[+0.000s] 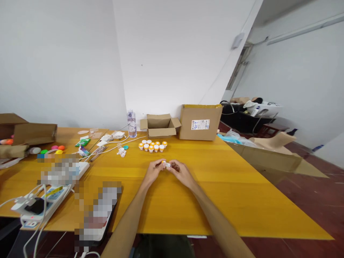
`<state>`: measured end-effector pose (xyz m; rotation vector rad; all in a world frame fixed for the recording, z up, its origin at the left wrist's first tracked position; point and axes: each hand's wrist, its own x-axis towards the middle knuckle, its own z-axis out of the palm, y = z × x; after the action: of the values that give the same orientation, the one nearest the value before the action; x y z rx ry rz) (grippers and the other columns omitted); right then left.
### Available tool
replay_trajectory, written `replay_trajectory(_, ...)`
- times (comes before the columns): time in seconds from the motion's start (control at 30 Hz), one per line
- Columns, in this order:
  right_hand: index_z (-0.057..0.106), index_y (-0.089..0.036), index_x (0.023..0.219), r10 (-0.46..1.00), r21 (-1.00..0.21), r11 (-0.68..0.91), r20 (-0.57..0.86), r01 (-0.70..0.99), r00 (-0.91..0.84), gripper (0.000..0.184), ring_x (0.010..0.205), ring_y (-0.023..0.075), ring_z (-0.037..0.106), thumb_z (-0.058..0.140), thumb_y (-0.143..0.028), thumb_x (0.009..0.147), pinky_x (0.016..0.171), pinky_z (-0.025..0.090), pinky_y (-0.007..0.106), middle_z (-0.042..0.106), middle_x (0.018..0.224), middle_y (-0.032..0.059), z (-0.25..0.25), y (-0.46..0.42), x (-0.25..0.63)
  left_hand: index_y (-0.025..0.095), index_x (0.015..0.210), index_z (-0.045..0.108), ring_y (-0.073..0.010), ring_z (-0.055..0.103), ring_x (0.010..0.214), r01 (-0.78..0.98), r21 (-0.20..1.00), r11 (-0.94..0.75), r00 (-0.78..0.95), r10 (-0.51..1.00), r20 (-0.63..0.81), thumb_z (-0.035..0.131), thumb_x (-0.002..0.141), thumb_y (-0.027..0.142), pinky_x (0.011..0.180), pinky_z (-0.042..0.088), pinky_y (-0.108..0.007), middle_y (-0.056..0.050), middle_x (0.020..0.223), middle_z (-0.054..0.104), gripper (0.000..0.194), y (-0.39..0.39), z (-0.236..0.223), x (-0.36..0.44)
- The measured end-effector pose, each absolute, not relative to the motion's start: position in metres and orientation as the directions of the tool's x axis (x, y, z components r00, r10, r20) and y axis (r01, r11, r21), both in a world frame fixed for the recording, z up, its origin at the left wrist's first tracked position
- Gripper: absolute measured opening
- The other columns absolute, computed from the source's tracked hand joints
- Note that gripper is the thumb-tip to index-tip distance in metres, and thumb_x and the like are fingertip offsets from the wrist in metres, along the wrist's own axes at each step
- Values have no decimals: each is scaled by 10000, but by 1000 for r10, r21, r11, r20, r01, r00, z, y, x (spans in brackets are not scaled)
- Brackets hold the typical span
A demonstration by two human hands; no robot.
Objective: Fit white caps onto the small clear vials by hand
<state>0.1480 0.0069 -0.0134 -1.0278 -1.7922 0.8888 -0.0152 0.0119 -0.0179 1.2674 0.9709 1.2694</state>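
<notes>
Above the middle of the wooden table (220,200), a small orange-and-white piece (168,165) is pinched between my two hands. My left hand (153,171) grips its orange end on the left with closed fingers. On the other side, my right hand (182,172) has thumb and fingers closed at its white end. The fingers partly cover the piece, so its kind cannot be made out. Just beyond my hands, several similar small orange pieces with round white tops (151,147) stand grouped in rows.
An open cardboard box (159,133), a larger closed carton (200,125) and a water bottle (131,123) stand at the back. Left lie a power strip (57,195) with cables, a phone (103,211) and small colourful items. Floor boxes (268,157) are right.
</notes>
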Motion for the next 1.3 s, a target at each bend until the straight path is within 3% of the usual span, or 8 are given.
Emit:
replay_trajectory(0.13, 617, -211, 838, 901, -855, 412, 329, 315, -285, 245, 679, 161, 591, 552, -445, 802, 644, 460, 273, 661, 748, 8, -13, 7, 148, 151, 901, 742, -142, 555, 637, -128, 984, -125, 107, 984, 139, 748, 622, 444, 718, 465, -291, -23, 707, 684, 405, 12, -17, -15)
replay_trajectory(0.33, 573, -221, 896, 909, -883, 385, 313, 269, -274, 286, 640, 154, 579, 649, -435, 721, 601, 459, 266, 636, 723, -13, -14, 7, 147, 156, 871, 744, -144, 547, 642, -124, 985, -124, 101, 985, 137, 750, 613, 451, 704, 454, -285, -20, 719, 684, 391, 11, -16, -14)
replay_trajectory(0.7, 614, -203, 874, 895, -858, 422, 345, 291, -281, 269, 672, 160, 593, 573, -454, 787, 617, 467, 265, 655, 749, 13, -11, 6, 148, 143, 886, 738, -132, 530, 620, -124, 983, -134, 121, 981, 149, 741, 620, 467, 686, 454, -281, -9, 659, 645, 420, 11, -15, -14)
replay_trajectory(1.03, 588, -215, 1044, 901, -866, 412, 341, 284, -269, 349, 678, 166, 608, 594, -452, 787, 628, 485, 277, 657, 767, 12, -17, 9, 149, 137, 868, 737, -123, 511, 612, -131, 981, -140, 119, 980, 156, 736, 625, 471, 657, 438, -264, -5, 650, 635, 413, 11, -14, -14)
replay_trajectory(1.3, 622, -210, 929, 888, -851, 436, 353, 292, -296, 277, 687, 165, 603, 576, -451, 802, 642, 478, 274, 666, 765, 17, -17, 9, 149, 140, 881, 736, -126, 520, 623, -121, 982, -147, 114, 980, 160, 725, 633, 486, 665, 448, -269, -13, 679, 652, 426, 11, -15, -13)
